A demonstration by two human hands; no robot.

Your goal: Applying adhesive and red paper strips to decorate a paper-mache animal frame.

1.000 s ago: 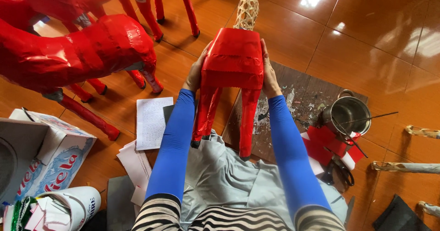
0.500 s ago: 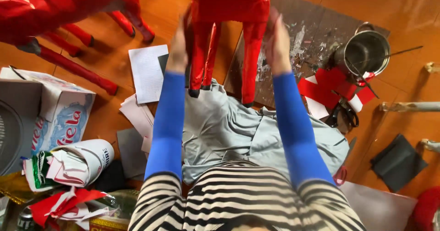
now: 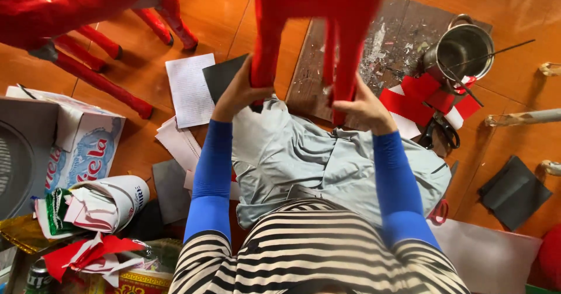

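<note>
Two hands grip a red paper-covered animal figure [image 3: 318, 14] held up at the top centre of the frame, its body blurred and cut off by the upper edge. The left hand [image 3: 242, 92] is wrapped around one of the figure's legs, fingers closed on it. The right hand [image 3: 362, 107] is clamped on another leg, near its lower end. Both forearms wear bright blue sleeves, and a black-and-white striped garment fills the bottom centre. A pale grey cloth [image 3: 327, 165] lies spread below the hands.

Behind the figure, a dark, paint-spattered board [image 3: 397, 37] rests on the orange tiled floor [image 3: 514, 14]. At the upper right stands a metal pot [image 3: 461, 51] with thin sticks laid across it, and red paper pieces [image 3: 423, 95] lie just beside it, with scissors [image 3: 441, 133] near them. In the upper left, a second, larger red figure [image 3: 70, 8] stands with several legs on the floor. A white written sheet [image 3: 190, 89] lies left of the left hand. At the left edge sits a cardboard box [image 3: 82, 142], with paper scraps [image 3: 87, 253] piled in the lower left corner.
</note>
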